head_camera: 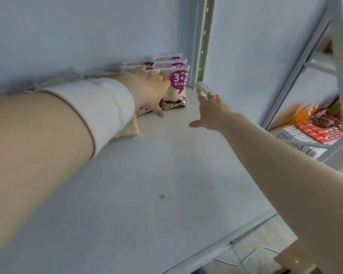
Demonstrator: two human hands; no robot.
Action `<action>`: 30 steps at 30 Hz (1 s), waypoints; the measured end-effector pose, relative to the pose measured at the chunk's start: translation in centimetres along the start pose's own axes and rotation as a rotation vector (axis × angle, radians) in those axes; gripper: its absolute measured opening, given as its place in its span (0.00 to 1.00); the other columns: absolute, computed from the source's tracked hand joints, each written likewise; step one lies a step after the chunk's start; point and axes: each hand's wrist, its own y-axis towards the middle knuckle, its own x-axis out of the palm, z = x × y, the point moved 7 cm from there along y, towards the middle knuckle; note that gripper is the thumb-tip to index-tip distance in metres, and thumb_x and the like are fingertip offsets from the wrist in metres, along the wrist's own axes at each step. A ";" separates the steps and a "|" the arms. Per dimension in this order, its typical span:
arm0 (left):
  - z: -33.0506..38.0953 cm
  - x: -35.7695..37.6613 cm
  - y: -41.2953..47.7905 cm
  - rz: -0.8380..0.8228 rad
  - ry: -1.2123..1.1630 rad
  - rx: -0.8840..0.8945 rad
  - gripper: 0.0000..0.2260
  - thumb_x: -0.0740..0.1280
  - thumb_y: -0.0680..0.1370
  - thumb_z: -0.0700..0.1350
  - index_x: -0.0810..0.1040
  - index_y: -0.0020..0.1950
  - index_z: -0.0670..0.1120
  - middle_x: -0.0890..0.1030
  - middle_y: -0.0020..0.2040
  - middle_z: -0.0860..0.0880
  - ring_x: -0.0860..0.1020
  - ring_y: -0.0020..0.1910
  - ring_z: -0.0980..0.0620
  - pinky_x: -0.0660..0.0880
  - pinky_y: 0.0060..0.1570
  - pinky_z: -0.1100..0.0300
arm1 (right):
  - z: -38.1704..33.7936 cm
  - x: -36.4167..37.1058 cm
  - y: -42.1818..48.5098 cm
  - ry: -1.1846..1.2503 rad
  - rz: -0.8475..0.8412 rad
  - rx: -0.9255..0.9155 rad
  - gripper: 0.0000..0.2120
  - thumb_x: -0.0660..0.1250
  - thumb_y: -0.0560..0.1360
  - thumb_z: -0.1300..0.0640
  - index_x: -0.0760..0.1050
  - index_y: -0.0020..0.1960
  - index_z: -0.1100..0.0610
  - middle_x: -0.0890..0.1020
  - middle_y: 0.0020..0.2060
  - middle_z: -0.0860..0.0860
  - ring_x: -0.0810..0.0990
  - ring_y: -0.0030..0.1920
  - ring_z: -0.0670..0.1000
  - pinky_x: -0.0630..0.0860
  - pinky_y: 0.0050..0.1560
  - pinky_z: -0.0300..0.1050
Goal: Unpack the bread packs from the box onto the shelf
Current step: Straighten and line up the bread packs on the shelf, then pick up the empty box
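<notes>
Grey-blue shelf (166,165) is carrying bread packs (178,84) standing in its back corner; left grip (149,89) is clasping them, right grip (210,109) is reaching spread-fingered, holding nothing, just beside.

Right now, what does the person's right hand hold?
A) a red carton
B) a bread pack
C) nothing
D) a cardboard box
C: the right hand hovers spread open above the shelf, while the left hand grips the bread packs.

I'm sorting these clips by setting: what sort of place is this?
Likely a shop or stockroom: a slotted metal upright, identical bread packs lined up on the shelf, and boxed goods stacked on a neighbouring rack.
</notes>
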 end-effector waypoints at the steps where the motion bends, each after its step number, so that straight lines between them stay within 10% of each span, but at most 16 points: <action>1: 0.7 0.1 -1.2 -0.030 -0.028 0.008 0.39 0.68 0.67 0.65 0.64 0.70 0.44 0.72 0.67 0.45 0.70 0.67 0.42 0.66 0.66 0.43 | 0.0 0.0 -2.0 -0.028 -0.011 0.011 0.40 0.70 0.69 0.43 0.57 0.71 0.60 0.60 0.71 0.60 0.57 0.72 0.61 0.64 0.68 0.59; 13: 19.1 -6.4 -13.0 -0.285 -0.192 0.284 0.33 0.62 0.74 0.62 0.61 0.73 0.45 0.68 0.71 0.46 0.68 0.68 0.45 0.67 0.66 0.52 | 8.0 0.0 -23.7 -0.089 -0.261 0.159 0.35 0.63 0.73 0.39 0.60 0.72 0.57 0.71 0.67 0.54 0.70 0.66 0.57 0.69 0.65 0.53; 30: 64.8 -12.4 -17.3 -0.350 -0.036 0.796 0.31 0.64 0.74 0.60 0.63 0.72 0.45 0.72 0.68 0.44 0.72 0.65 0.42 0.71 0.62 0.46 | 44.1 12.4 -59.5 0.140 -0.479 0.789 0.28 0.64 0.73 0.40 0.69 0.65 0.58 0.78 0.57 0.55 0.77 0.55 0.55 0.76 0.56 0.51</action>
